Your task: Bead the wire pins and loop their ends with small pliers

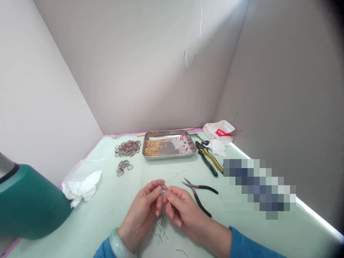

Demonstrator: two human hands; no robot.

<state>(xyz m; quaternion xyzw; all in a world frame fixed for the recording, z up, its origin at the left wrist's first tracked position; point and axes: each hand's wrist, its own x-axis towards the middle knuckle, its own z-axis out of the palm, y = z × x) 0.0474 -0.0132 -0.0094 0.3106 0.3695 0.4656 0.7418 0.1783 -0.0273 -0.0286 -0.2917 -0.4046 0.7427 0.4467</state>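
Note:
Near the front middle of the mat, my left hand (141, 208) pinches a thin wire (176, 176) between thumb and forefinger. Right beside it, my right hand (185, 208) is also closed on wire, its fingertips almost touching those of the left. One fine end sticks out up and to the right; another length runs down over the right fingers. The exact bend between the fingertips is too small to make out. Below the hands lies a pile of short bent wire pieces (160, 227). Needle-nose pliers (198, 187) with black handles lie spread just right of the right hand.
A metal tray (169, 157) holds gold beads and transparent, red and purple ones. Left of it lie beaded chains (128, 148). Green-and-yellow cutters (211, 161), a tissue packet (219, 130) and a blurred-out object are on the right. A green container (34, 200) and crumpled tissue (82, 188) stand left.

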